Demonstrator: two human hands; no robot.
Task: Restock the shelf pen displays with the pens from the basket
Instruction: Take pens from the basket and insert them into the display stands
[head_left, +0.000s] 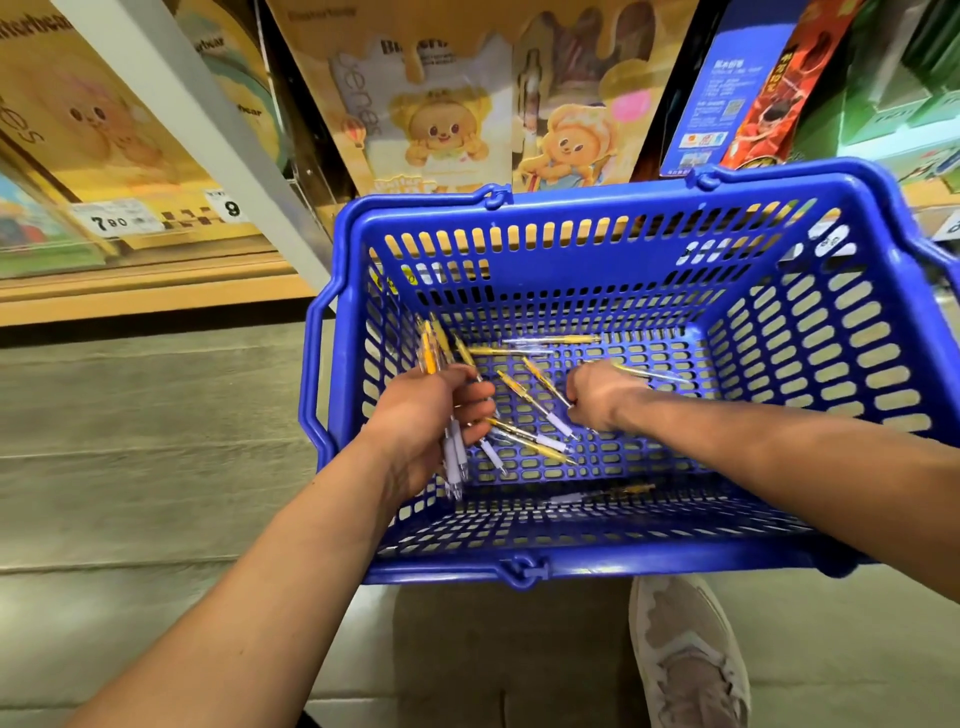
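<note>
A blue plastic basket stands on the floor in front of the shelves. Several yellow-and-white pens lie loose on its bottom. My left hand is inside the basket at the left, shut on a bunch of pens that stick out above and below the fist. My right hand is in the middle of the basket, fingers closed around one pen lying among the loose ones. One more pen lies near the basket's near wall.
Shelves with cartoon-bear display boxes rise behind the basket; price tags sit on the left shelf edge. A white upright post divides the shelves. My knee and a pale shoe are just below the basket.
</note>
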